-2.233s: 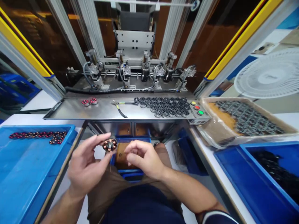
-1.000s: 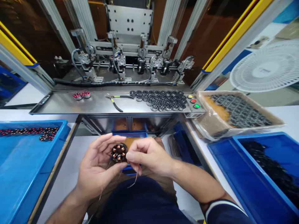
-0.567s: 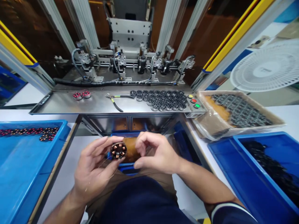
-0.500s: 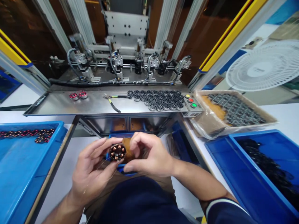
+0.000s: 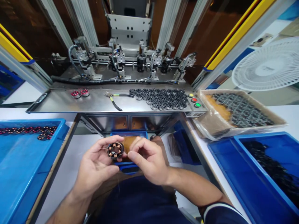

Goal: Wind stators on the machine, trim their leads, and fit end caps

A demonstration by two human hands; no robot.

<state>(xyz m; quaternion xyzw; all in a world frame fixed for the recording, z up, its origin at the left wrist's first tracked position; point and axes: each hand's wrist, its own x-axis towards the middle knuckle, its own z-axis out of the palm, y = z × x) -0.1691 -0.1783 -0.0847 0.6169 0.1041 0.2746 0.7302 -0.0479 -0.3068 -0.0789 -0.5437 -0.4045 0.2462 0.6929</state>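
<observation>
Copper coils show all round the small black ring-shaped core (image 5: 115, 150), which sits above the lap with its face toward the camera. The left hand (image 5: 92, 165) has it: fingers curled round the rim, thumb lying loose just below. The right hand (image 5: 150, 160) is at 3 o'clock from it, thumb and index nearly together; can't tell if they've got anything. A thin loose wire (image 5: 104, 148) pokes out at the core's 9.

Progress-wise, this one looks wound but untidied. The row of coil-covered cores (image 5: 30, 129) at 10, inside the light-blue plastic bin (image 5: 28, 165), is probably done. Two red-wound cores (image 5: 84, 92) sit at 11, status unclear. That bunch of plain black cores (image 5: 162, 99) at 1 shows no copper, so presumably they're left.

Roomwise, both hands are well apart from the shiny steel shelf (image 5: 98, 104) at 12, where yellow-and-black-handled cutters (image 5: 113, 101) lie. Closest hard edges are the bin wall at 9 and the white tabletop at 4.
</observation>
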